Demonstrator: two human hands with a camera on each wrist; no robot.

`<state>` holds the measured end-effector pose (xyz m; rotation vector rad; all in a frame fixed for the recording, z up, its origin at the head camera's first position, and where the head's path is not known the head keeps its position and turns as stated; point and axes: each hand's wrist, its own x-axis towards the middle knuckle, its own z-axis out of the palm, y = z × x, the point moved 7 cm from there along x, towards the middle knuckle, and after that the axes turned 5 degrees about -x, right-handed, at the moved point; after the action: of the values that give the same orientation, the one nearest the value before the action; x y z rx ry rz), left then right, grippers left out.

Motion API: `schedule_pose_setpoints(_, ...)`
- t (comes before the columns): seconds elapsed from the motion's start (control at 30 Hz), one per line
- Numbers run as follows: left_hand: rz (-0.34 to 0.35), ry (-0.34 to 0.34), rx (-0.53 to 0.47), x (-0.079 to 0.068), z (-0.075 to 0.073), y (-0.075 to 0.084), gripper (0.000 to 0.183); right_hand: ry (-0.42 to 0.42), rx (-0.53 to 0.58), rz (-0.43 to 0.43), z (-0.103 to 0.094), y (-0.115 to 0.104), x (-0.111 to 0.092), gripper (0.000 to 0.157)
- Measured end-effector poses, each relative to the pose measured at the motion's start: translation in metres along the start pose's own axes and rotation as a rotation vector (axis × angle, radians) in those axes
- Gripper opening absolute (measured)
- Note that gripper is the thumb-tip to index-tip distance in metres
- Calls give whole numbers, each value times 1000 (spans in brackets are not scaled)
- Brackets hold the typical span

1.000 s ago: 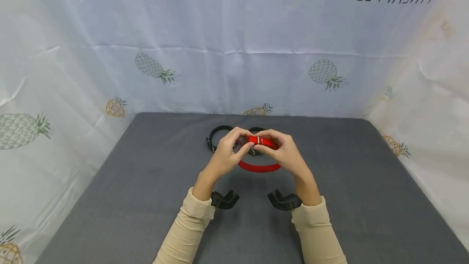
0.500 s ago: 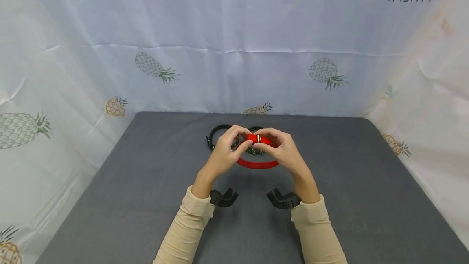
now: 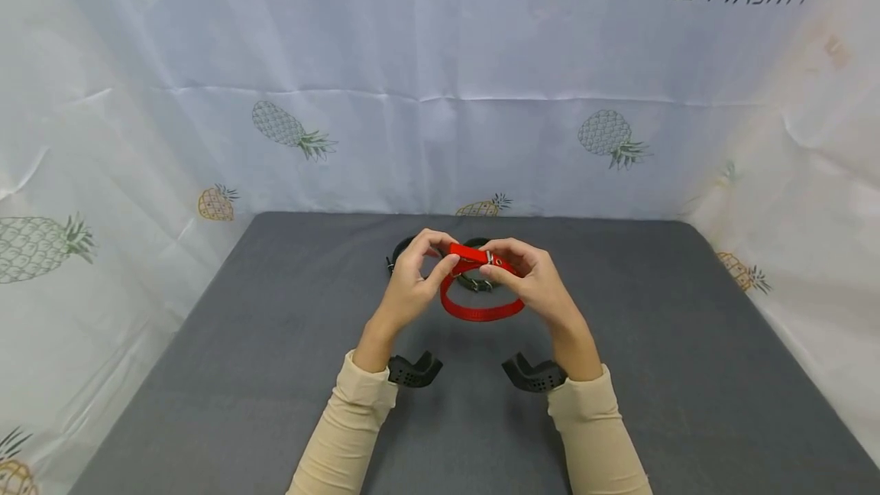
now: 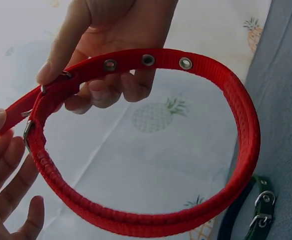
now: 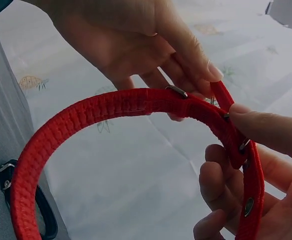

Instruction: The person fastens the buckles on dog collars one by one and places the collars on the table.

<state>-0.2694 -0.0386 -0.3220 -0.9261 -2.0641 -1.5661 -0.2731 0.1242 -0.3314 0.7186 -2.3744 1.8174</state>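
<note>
A red dog collar (image 3: 483, 315) with metal eyelets and a buckle (image 3: 490, 257) is held up in a loop by both hands. My left hand (image 3: 411, 279) pinches the free strap end (image 3: 466, 253) between thumb and fingers, left of the buckle. With thumb and fingers, my right hand (image 3: 539, 281) pinches the strap just beside the buckle. The left wrist view shows several eyelets (image 4: 147, 60) along the upper strap. In the right wrist view, the padded band (image 5: 81, 117) curves down away from the fingers.
Behind the hands, a black collar (image 3: 389, 260) and a dark green collar (image 3: 474, 284) lie on the grey table (image 3: 289, 312), partly hidden. Black wrist mounts (image 3: 415, 370) sit on both wrists. A white curtain (image 3: 426, 151) with pineapple prints stands around the table.
My left hand has moved a little left with the strap end, so more strap shows left of the buckle. An eyelet now shows right of the buckle. The right hand stays nearly in place.
</note>
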Motion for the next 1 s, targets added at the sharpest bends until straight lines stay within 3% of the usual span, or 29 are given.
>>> schedule_pose_setpoints(0.17, 31, 21, -22, 1, -2, 3, 16, -10, 22, 1, 1, 1, -1, 30)
schedule_pose_setpoints(0.37, 49, 125, -66, -1, -13, 3, 15, 3, 24, 11, -1, 5, -1, 29)
schedule_pose_setpoints(0.63, 32, 171, -109, -1, -18, 1, 16, -13, 7, 30, 0, 6, 0, 29)
schedule_pose_setpoints(1.0, -11, 115, -187, 0, -16, -5, 21, 48, -22, 27, -1, 3, 0, 21)
